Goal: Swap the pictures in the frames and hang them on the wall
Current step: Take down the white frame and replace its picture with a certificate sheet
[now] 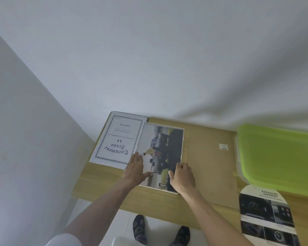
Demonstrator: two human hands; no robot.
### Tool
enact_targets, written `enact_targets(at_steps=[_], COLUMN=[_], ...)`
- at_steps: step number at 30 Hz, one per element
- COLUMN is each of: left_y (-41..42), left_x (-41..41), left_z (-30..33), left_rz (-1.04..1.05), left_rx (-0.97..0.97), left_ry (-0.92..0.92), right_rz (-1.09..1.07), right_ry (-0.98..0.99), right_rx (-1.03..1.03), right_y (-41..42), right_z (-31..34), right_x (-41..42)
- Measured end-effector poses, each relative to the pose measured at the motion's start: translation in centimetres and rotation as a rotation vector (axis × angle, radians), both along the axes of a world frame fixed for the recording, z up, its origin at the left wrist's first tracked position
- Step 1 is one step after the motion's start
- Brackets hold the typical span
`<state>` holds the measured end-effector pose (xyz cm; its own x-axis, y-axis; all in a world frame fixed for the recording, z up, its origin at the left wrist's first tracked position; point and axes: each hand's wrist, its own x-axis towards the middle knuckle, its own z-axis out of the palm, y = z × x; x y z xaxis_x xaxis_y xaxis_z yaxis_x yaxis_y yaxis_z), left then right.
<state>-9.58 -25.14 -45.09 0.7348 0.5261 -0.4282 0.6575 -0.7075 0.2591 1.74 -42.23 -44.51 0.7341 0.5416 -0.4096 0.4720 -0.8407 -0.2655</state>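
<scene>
A car photo print (164, 148) lies on the wooden table (100, 180), partly over a white "Document Frame A4" sheet (117, 139) at the table's far left corner. My left hand (136, 168) rests flat on the print's near left edge, fingers straight. At the print's near right edge my right hand (182, 176) holds the border, thumb on the picture. A brown backing board (212, 167) lies just right of the print. A dark frame edge (146, 117) peeks out behind the white sheet.
A lime-green plastic lid (277, 153) sits at the table's right. A curled car brochure (267, 215) lies near the front right edge. White walls stand behind and left. My socked feet (140, 228) are on the floor below.
</scene>
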Motion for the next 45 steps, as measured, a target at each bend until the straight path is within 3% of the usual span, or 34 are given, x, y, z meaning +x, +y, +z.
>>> enact_targets(at_steps=[10,23,28,32,41,45], left_y=[0.9,0.9,1.0,1.5,2.3,3.3], left_x=[-1.0,-1.6,-1.7,-2.2,-1.9,-1.6], left_z=[-1.2,-1.6,-1.8,-1.7,1.2,1.8], left_rz=[-0.083,-0.017,0.017,0.026,0.476,0.690], left_rx=[-0.074,-0.115,-0.174,-0.223,-0.415,-0.842], left_ry=[-0.023,-0.128,-0.182,-0.268,-0.609,-0.627], right_rz=[-0.390,-0.659,-0.879,-0.843,-0.964,-0.988], right_ry=[0.081,-0.015,0.116,0.248,0.621,0.681], right_rx=[0.054,0.413,0.593,0.625,0.906,0.961], right_y=[4.2,4.1,4.2,3.5,1.2,-0.1], right_z=[-1.3,0.8,1.8,1.6,2.1,2.6], right_x=[-2.6,-3.0,-1.5,0.2,1.9,1.3])
